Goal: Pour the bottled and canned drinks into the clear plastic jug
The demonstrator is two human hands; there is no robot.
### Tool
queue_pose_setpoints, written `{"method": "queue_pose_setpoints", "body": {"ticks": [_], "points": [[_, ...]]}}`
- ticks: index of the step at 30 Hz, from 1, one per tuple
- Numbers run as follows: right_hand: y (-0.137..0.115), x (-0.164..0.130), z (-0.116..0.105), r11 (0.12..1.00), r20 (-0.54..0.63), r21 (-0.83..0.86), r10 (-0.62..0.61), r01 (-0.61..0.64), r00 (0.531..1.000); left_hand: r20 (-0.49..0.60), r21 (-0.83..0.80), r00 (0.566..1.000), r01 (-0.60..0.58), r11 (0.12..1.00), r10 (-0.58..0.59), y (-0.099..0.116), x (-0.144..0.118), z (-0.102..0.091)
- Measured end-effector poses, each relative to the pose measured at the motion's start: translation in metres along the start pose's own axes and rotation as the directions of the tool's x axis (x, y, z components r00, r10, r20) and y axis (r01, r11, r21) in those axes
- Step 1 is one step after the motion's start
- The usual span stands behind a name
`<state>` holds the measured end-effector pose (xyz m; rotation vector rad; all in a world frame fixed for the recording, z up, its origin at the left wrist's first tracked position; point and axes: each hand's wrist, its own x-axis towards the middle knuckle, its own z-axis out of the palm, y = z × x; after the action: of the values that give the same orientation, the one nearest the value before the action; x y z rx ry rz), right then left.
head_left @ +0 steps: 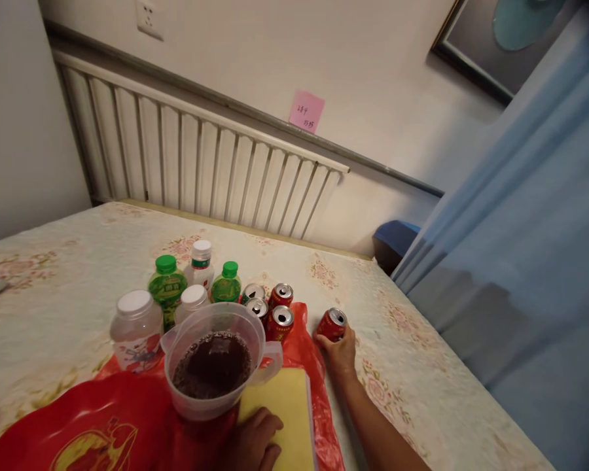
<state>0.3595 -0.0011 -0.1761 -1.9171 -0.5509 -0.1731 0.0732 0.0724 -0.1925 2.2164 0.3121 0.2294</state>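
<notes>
My right hand [341, 353] is wrapped round a red drink can [331, 324] with an opened top, at the right of the red plastic bag [319, 386]. Low in the view, my left hand [258, 441] rests with its fingers apart by a yellow notepad [279, 399]. Just beyond it stands a clear plastic measuring jug [201, 402] of dark, bubbly liquid [213, 366]. Behind the jug's handle are several opened cans, among them a red can [281, 322]. Part of the left hand is in shadow.
A red tray [127, 399] lies at lower left. White-capped jars, such as the large jar [136, 327], and green-capped bottles [167, 281] stand behind. The flowered tablecloth [373, 294] reaches a radiator [201, 150]; a blue curtain [510, 248] hangs at right.
</notes>
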Motion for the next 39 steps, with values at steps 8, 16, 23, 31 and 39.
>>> {"method": "queue_pose_setpoints", "body": {"ticks": [8, 16, 23, 31, 39], "points": [[0.009, 0.005, -0.020, 0.965, 0.249, 0.232, 0.061, -0.121, 0.966, 0.001, -0.016, 1.000, 0.004, 1.000, -0.004, 0.004, -0.001, -0.004], [0.006, -0.002, -0.022, 0.981, 0.193, 0.142, 0.102, -0.130, 0.976, 0.018, -0.007, 1.000, 0.016, 1.000, -0.016, 0.007, 0.000, -0.007], [0.001, -0.005, -0.025, 0.976, 0.281, 0.174, 0.078, -0.130, 0.957, -0.025, -0.016, 1.000, -0.018, 1.000, 0.017, 0.002, -0.002, -0.001], [-0.021, -0.009, -0.030, 0.996, 0.127, 0.085, -0.023, 0.012, 0.992, -0.035, 0.016, 0.999, -0.024, 1.000, 0.025, 0.009, -0.003, -0.003], [-0.118, -0.016, -0.042, 0.761, 0.219, -0.080, -0.617, 0.644, 0.756, -0.138, 0.039, 0.986, -0.094, 0.995, 0.098, -0.001, -0.007, 0.005]]}}
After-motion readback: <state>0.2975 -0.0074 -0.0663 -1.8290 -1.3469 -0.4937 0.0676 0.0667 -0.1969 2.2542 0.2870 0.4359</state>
